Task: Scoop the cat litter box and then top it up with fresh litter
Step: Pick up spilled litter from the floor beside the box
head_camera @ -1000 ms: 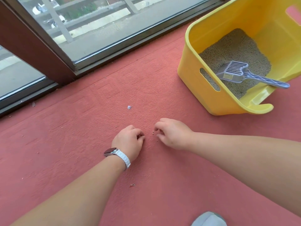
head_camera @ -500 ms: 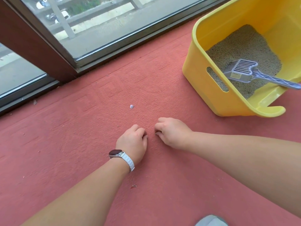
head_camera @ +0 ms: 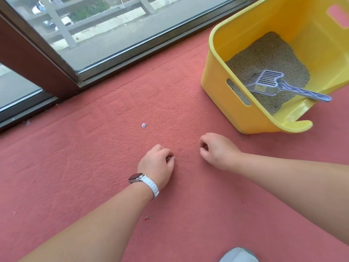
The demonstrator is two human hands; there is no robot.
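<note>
Head view: the yellow litter box [head_camera: 217, 76] sits on the red carpet [head_camera: 94, 167] toward its far right corner, close to the window track [head_camera: 132, 52]. Grey litter [head_camera: 264, 53] covers its floor, and the grey slotted scoop [head_camera: 268, 83] lies on the litter, handle resting over the low front lip.

Both hands are down on the carpet nearer the person, well apart from the box. The left hand [head_camera: 157, 165], with a white-strapped watch [head_camera: 140, 179] on its wrist, has its fingers curled in, tips pinched at the carpet; whether a grain is held cannot be told. The right hand [head_camera: 217, 150] is likewise curled, thumb and forefinger drawn together. A few stray grains [head_camera: 178, 148] lie between them.

The scoop looks light and stiff, best taken by its handle. The box is probably rigid yet weighty with litter; its side slot offers a hold. Open carpet lies all around the hands, with the window frame bounding the far side.
</note>
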